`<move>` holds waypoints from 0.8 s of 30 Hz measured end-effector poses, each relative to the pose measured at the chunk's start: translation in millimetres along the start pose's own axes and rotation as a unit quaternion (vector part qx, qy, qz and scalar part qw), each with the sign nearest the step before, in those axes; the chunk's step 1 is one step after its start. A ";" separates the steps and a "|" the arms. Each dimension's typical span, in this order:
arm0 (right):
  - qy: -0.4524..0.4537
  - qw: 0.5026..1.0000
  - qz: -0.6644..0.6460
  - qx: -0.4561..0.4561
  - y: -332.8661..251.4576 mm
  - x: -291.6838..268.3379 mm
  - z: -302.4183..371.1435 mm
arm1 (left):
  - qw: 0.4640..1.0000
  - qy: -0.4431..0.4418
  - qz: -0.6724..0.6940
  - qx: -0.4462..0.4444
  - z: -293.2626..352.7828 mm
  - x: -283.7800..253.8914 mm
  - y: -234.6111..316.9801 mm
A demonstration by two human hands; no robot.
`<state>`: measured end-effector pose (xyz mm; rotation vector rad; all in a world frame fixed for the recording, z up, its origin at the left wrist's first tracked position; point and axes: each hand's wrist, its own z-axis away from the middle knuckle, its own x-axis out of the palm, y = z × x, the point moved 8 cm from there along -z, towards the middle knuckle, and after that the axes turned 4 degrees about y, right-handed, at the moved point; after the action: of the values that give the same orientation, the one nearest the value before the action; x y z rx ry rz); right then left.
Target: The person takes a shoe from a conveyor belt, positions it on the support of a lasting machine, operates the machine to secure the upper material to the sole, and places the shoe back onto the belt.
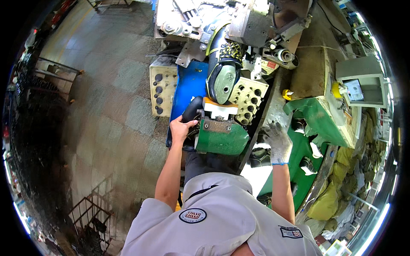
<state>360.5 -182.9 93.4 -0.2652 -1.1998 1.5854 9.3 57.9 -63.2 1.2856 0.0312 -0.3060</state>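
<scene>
A dark shoe [193,109] is in my bare left hand [181,129], whose thumb lies across its side. The shoe stands left of a green curved guard [223,137] and is partly hidden by it. My right hand [278,143], in a grey-white glove, is over the edge of the green conveyor with its fingers apart, nothing visible in them. Beside it is a black shoe [259,156]. Ahead, a black and yellow-green laced shoe on a pale green last [223,81] is seated in the machine [188,27], toe away from me.
A beige control box with knobs [163,89] and a dotted control panel [251,99] flank the machine's blue panel [188,81]. Several shoes lie on the green conveyor [305,145] at right. Sacks [324,200] are heaped beyond it. Metal racks [92,219] stand on the left floor.
</scene>
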 end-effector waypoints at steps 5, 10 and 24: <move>-0.034 0.999 0.026 -0.006 -13.5 21.0 34.6 | 0.997 0.075 -0.024 -0.022 38.8 -102.5 88.7; -0.152 0.978 0.132 -0.059 -30.3 114.8 74.6 | 0.998 0.048 0.042 0.022 76.6 -132.4 236.0; 0.106 0.974 0.177 0.091 -63.3 -247.2 47.7 | 0.955 0.103 -0.158 0.228 76.5 65.2 320.7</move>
<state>463.9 -419.7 68.4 -0.5373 -0.8678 1.9077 138.1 51.1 247.2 1.7724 0.3661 -0.4699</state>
